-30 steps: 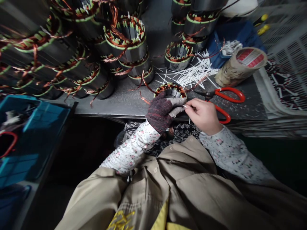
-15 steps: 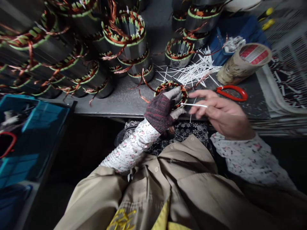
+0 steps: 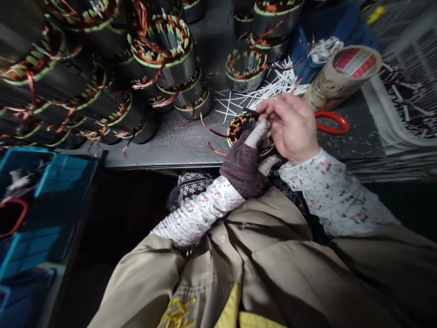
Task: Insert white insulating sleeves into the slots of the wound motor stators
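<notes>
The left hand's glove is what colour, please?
The glove is dark maroon knit, pale fingertips; head view.

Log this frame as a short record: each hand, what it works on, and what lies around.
Left hand: gloved, grips stator at table edge
Right hand: bare, fingers pinched over stator's rim; what they pinch is hidden
Behind hands: white strips, scissors, tape roll
Table's left: stacked stators
Below table, left: blue crate
</notes>
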`<state>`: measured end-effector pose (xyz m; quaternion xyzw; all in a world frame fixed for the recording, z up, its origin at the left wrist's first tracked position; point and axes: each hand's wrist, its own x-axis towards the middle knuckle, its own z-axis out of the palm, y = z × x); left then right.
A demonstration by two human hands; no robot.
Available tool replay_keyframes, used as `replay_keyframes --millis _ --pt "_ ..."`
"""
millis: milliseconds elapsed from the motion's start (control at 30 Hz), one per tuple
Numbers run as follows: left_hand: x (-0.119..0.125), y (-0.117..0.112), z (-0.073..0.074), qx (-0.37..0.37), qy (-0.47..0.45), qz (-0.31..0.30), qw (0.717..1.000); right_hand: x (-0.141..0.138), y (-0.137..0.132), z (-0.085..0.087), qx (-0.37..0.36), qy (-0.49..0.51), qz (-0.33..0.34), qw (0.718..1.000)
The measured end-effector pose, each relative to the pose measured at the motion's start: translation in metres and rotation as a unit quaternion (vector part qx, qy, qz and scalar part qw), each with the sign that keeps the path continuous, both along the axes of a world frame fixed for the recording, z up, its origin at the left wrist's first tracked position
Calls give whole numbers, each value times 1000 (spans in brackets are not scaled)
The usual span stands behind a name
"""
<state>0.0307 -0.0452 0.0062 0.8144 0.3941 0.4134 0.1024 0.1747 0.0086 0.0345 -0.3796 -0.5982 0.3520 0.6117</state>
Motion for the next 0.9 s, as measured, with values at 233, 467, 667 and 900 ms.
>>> replay_keyframes --millis 233,467,667,900 --pt "-58 23 37 187 250 -83 946 35 -41 -32 103 -365 -54 924" --pt "-47 45 93 88 537 -133 828 26 -40 -47 125 -337 -66 931" --pt "-57 60 74 155 449 -218 852 52 -30 -28 175 -297 -149 927" --pt "-56 68 39 117 237 -273 925 149 100 -2 78 -279 -347 892"
